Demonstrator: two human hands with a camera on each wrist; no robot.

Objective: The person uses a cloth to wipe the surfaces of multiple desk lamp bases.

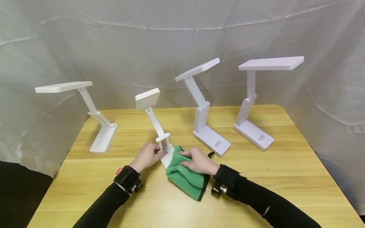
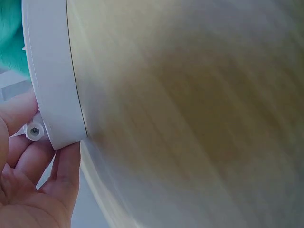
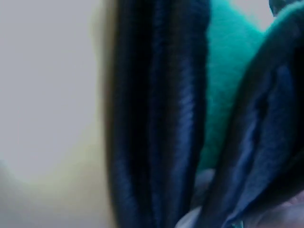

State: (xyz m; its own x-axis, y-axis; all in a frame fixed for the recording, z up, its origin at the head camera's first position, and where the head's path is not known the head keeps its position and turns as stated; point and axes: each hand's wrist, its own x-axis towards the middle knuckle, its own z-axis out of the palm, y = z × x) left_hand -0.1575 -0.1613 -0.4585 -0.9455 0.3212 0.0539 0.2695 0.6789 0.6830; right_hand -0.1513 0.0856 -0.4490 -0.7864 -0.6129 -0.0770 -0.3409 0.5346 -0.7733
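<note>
A white folding desk lamp (image 1: 155, 122) stands between my hands, its small head raised and tilted. With thumb and fingers my left hand (image 1: 147, 156) grips the back end of the lamp's base, beside the hinge. In the left wrist view, the fingers (image 2: 66, 175) hold the end of the base (image 2: 52, 71) near a hinge screw (image 2: 34, 131). My right hand (image 1: 198, 161) holds a folded green cloth (image 1: 186, 180) with black edging over the front part of that base. Black edging (image 3: 183, 104) fills much of the right wrist view, mostly hiding the right fingers.
Another white lamp (image 1: 103, 139) stands at the left of the wooden table (image 1: 242, 193). Two more, a middle lamp (image 1: 212, 139) and a right lamp (image 1: 253, 134), stand unfolded to the right. A pale curtain (image 1: 182, 41) hangs behind the table.
</note>
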